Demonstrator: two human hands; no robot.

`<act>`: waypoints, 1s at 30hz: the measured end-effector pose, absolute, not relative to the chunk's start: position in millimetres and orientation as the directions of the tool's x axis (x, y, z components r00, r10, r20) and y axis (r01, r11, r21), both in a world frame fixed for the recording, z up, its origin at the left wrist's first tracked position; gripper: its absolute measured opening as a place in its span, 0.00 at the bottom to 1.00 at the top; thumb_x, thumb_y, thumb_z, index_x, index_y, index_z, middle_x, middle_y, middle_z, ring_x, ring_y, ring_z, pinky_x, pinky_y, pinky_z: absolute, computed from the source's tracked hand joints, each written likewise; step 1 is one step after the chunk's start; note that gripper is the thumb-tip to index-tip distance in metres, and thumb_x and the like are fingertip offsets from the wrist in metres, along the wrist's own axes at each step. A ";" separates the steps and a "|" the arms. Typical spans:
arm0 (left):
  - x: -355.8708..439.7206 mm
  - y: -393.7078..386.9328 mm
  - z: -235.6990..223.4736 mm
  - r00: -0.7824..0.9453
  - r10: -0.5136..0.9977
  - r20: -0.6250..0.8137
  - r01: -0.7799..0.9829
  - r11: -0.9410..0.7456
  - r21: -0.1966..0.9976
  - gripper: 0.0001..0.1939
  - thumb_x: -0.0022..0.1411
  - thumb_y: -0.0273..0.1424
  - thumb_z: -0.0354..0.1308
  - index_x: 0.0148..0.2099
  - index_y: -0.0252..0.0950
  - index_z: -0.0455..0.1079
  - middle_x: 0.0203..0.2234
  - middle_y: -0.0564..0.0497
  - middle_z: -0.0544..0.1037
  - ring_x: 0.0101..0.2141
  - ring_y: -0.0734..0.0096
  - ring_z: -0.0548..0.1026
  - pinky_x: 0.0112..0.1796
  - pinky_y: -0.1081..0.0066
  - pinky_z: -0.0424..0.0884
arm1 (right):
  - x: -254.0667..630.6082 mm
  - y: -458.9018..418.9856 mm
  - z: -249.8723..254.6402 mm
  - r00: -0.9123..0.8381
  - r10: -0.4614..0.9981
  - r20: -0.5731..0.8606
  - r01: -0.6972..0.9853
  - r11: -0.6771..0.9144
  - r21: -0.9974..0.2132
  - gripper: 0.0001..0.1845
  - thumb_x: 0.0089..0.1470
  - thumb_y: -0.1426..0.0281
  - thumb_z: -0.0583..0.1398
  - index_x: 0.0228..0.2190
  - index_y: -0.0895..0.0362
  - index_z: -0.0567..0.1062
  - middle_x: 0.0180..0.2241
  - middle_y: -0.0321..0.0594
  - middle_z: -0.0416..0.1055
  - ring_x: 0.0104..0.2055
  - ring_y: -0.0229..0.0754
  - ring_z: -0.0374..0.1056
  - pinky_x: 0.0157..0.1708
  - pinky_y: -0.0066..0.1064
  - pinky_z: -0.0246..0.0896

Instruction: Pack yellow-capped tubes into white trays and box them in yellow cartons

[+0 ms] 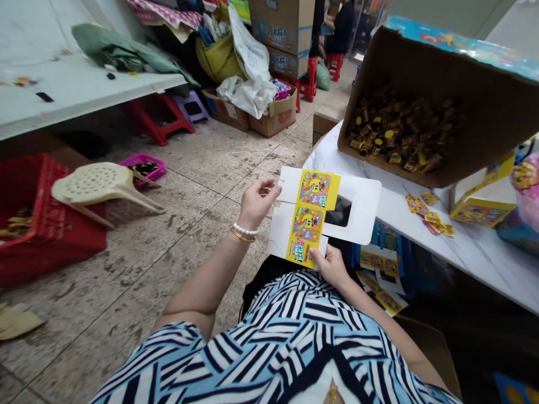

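The flat yellow-and-white cardboard box blank, at the centre of the frame, looks light, thin and easily creased, best held by its edges, as the left hand and right hand each pinch one, nearly closed.

Right of the cardboard blank, a carton of small cylinders sits on the tabletop; at left, a stool leans on a crate.

- Die-cut carton blank: white card, unfolded and flat, with two yellow printed panels.
- Window opening: rectangular, beyond the right hand.
- Left hand: grips the blank's left edge.
- Right hand: grips the lower edge.
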State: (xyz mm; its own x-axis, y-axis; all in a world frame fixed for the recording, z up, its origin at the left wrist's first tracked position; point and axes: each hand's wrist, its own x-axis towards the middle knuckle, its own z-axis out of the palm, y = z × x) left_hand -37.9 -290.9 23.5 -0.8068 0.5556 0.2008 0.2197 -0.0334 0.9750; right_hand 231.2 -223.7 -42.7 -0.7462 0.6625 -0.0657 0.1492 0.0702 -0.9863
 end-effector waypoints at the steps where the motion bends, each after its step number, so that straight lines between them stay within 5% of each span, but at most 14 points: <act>1: -39.6 -290.3 22.1 -0.797 0.572 0.196 0.216 -0.035 0.976 0.28 0.53 0.48 0.69 0.50 0.33 0.77 0.41 0.44 0.80 0.35 0.72 0.75 0.40 0.70 0.73 | 230.1 -223.6 -42.6 -0.751 0.657 -0.063 0.148 0.074 -0.986 0.21 0.56 0.51 0.64 0.29 0.58 0.80 0.33 0.43 0.81 0.33 0.45 0.74 0.33 0.32 0.70; 6: -42.1 -282.1 12.8 -0.818 0.542 0.192 0.214 -0.024 0.977 0.34 0.52 0.46 0.69 0.57 0.33 0.74 0.45 0.42 0.80 0.37 0.70 0.76 0.39 0.70 0.74 | 229.2 -223.4 -43.0 -0.772 0.632 -0.062 0.144 0.080 -0.986 0.20 0.56 0.52 0.65 0.29 0.58 0.80 0.33 0.42 0.80 0.34 0.45 0.74 0.35 0.32 0.70; 11: -38.8 -281.6 13.4 -0.793 0.552 0.257 0.307 -0.001 0.952 0.23 0.57 0.45 0.65 0.49 0.35 0.79 0.40 0.46 0.81 0.37 0.66 0.77 0.41 0.66 0.75 | 231.2 -222.1 -48.7 -0.756 0.643 -0.118 0.175 0.026 -0.984 0.21 0.55 0.51 0.65 0.31 0.58 0.79 0.33 0.43 0.80 0.31 0.45 0.75 0.31 0.33 0.72; 19: -20.8 -297.8 24.2 -0.712 0.494 0.499 0.622 0.112 0.775 0.29 0.59 0.42 0.66 0.60 0.36 0.74 0.51 0.39 0.75 0.55 0.49 0.69 0.64 0.52 0.57 | 227.8 -223.5 -56.4 -0.745 0.645 -0.169 0.190 -0.038 -0.981 0.26 0.56 0.47 0.63 0.36 0.59 0.78 0.33 0.44 0.80 0.24 0.42 0.73 0.22 0.32 0.71; 25: -15.4 -299.9 28.0 -0.660 0.638 0.398 0.526 0.014 0.850 0.20 0.62 0.45 0.63 0.47 0.34 0.78 0.37 0.44 0.79 0.40 0.62 0.75 0.49 0.63 0.71 | 230.0 -224.4 -55.3 -0.753 0.649 -0.110 0.178 0.040 -0.983 0.24 0.56 0.48 0.64 0.30 0.58 0.78 0.31 0.43 0.80 0.26 0.43 0.74 0.26 0.32 0.71; 30: -26.6 -296.3 41.2 -0.521 0.809 0.271 0.342 -0.094 0.935 0.27 0.57 0.49 0.66 0.48 0.32 0.77 0.38 0.45 0.82 0.36 0.67 0.78 0.39 0.70 0.74 | 236.7 -218.8 -51.0 -0.765 0.641 -0.055 0.164 0.111 -0.980 0.21 0.57 0.51 0.64 0.32 0.58 0.80 0.34 0.43 0.81 0.35 0.47 0.76 0.37 0.36 0.74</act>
